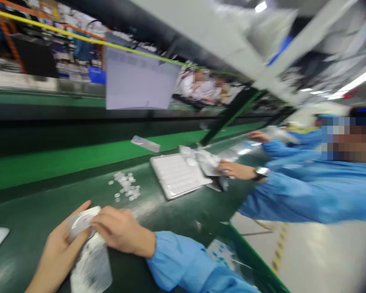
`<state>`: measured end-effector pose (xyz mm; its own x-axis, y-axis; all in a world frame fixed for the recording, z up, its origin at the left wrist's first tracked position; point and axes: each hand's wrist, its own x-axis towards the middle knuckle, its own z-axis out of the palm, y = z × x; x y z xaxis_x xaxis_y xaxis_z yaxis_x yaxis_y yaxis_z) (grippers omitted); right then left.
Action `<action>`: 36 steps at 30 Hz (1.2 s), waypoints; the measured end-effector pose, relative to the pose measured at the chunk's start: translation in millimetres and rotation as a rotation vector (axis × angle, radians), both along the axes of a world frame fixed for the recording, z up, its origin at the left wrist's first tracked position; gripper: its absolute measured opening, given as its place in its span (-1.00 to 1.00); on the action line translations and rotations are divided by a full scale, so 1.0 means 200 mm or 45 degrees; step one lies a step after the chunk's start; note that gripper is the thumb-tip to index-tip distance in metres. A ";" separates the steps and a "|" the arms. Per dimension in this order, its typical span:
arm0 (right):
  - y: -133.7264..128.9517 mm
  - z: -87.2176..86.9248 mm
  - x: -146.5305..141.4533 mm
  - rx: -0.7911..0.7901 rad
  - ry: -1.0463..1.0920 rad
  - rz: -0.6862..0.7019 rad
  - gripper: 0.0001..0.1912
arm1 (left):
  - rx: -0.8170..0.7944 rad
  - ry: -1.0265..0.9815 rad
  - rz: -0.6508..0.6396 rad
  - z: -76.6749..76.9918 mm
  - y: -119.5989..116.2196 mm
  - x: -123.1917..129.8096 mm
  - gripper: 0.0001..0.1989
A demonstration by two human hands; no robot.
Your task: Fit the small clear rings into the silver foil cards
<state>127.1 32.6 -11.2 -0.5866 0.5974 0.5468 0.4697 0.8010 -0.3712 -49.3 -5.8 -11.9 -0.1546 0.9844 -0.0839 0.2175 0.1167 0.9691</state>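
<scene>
Ideally, brace the clear-and-white piece (79, 223) above the desk (171, 217) with the left hand (59, 244), fingers clamped on it, while the right hand (122, 230), fingers seemingly pinched on its edge, works lightly.

White ceiling lights (356, 83) blaze between 1 and 3 o'clock as pale glare streaks the green tabletop (143, 209) toward 7 o'clock; blur softens detail throughout, with stretching toward 3 and a blackened corner at 2.
</scene>
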 end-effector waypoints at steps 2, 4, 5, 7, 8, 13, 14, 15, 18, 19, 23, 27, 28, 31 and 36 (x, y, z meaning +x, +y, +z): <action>-0.01 0.01 0.00 -0.140 0.178 0.029 -0.78 | -0.096 -0.198 -0.051 0.07 -0.01 0.01 -0.27; -0.02 0.01 0.00 -0.300 0.343 0.057 -0.83 | -0.132 -0.296 -0.049 0.09 -0.01 0.02 -0.26; -0.01 0.00 0.00 -0.366 0.404 0.078 -0.84 | -0.148 -0.332 -0.043 0.09 -0.01 0.03 -0.26; -0.02 0.00 0.00 -0.461 0.482 0.105 -0.87 | -0.174 -0.397 -0.036 0.08 -0.02 0.03 -0.26; -0.02 0.01 -0.01 -0.492 0.503 0.110 -0.87 | -0.181 -0.425 -0.033 0.08 -0.02 0.04 -0.25; -0.03 0.01 -0.01 -0.549 0.537 0.098 -0.87 | -0.177 -0.468 -0.049 0.08 -0.04 0.04 -0.27; -0.03 0.01 -0.01 -0.558 0.540 0.097 -0.87 | -0.179 -0.473 -0.051 0.08 -0.04 0.04 -0.27; -0.03 0.01 0.00 -0.571 0.543 0.097 -0.87 | -0.184 -0.480 -0.051 0.08 -0.04 0.04 -0.27; -0.03 0.01 0.00 -0.636 0.568 0.087 -0.87 | -0.201 -0.501 -0.052 0.09 -0.03 0.04 -0.25; -0.03 0.02 0.00 -0.665 0.577 0.078 -0.86 | -0.203 -0.504 -0.051 0.09 -0.03 0.04 -0.25; -0.04 0.03 -0.01 -0.771 0.616 0.051 -0.82 | -0.209 -0.510 -0.037 0.08 -0.03 0.04 -0.25; -0.03 0.02 -0.01 -0.875 0.673 0.056 -0.78 | -0.214 -0.520 -0.035 0.08 -0.03 0.04 -0.24; -0.03 0.02 -0.02 -0.906 0.686 0.059 -0.78 | -0.213 -0.520 -0.035 0.08 -0.03 0.04 -0.24; -0.03 0.02 -0.02 -0.979 0.716 0.059 -0.79 | -0.208 -0.513 -0.033 0.08 -0.03 0.04 -0.25; -0.04 0.03 0.00 -1.054 0.764 0.050 -0.78 | -0.210 -0.512 -0.020 0.09 -0.04 0.04 -0.24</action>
<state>127.3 24.7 -5.3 -0.3795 0.9073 0.1809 0.0034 0.1969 -0.9804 -41.0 -13.3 5.2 -0.0628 0.9547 -0.2909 -0.1708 0.2769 0.9456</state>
